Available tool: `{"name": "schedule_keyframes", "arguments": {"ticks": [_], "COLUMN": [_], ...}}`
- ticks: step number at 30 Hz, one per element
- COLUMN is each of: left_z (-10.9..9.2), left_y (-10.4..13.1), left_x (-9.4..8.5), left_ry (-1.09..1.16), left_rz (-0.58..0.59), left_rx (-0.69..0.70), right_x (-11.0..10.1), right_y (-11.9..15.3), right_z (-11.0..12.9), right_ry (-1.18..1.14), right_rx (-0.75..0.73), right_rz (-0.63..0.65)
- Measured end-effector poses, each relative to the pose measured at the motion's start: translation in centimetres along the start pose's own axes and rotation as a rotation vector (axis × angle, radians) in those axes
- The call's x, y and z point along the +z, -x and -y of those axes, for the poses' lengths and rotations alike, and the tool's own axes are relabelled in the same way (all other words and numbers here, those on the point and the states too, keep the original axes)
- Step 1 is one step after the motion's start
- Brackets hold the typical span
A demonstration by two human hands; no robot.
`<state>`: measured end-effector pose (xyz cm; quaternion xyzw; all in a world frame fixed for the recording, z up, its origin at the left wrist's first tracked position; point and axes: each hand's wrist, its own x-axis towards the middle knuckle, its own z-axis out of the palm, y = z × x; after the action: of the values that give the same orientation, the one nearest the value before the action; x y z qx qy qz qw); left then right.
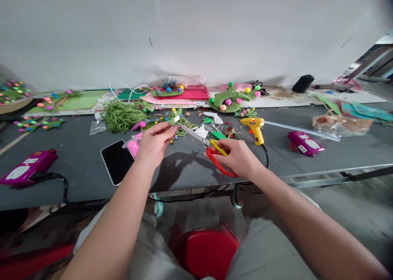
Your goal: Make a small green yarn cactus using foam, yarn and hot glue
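Grey table serves as the work surface. Toward its back left lies a heap of green yarn, with a dark-screened phone nearer the front edge. A yellow glue gun rests just beyond the right hand, which grips a pair of scissors by the red and yellow handles, blades pointing forward and left. The left hand pinches a small green piece between thumb and fingertips, raised above the table at the blade tips; contact between tips and piece cannot be confirmed. The step in hand appears to be trimming. To do it well, hold the piece steady, draw the left fingertips back from the cutting line, and take short snips with the points only. Keep the blades clear of the yellow pom-pom at the piece's top, as a slip could cut it loose.
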<state>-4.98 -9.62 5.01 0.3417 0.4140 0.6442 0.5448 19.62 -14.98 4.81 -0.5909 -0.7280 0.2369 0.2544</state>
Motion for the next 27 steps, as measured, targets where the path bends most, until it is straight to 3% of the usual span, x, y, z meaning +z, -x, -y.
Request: {"name": "schedule_keyframes", "arguments": {"ticks": [19, 27], "left_z": [-0.04, -0.23], "left_y": [-0.19, 0.07], "left_x": [-0.36, 0.21], "left_ry": [0.002, 0.004], "left_rz": [0.010, 0.028], "left_rx": [-0.013, -0.026], "right_x": [-0.87, -0.66], "right_y": [-0.17, 0.40], "right_z": [0.17, 0.88], "right_ry": [0.096, 0.112], "right_rx": [0.029, 0.026], "right_rz": [-0.085, -0.058]}}
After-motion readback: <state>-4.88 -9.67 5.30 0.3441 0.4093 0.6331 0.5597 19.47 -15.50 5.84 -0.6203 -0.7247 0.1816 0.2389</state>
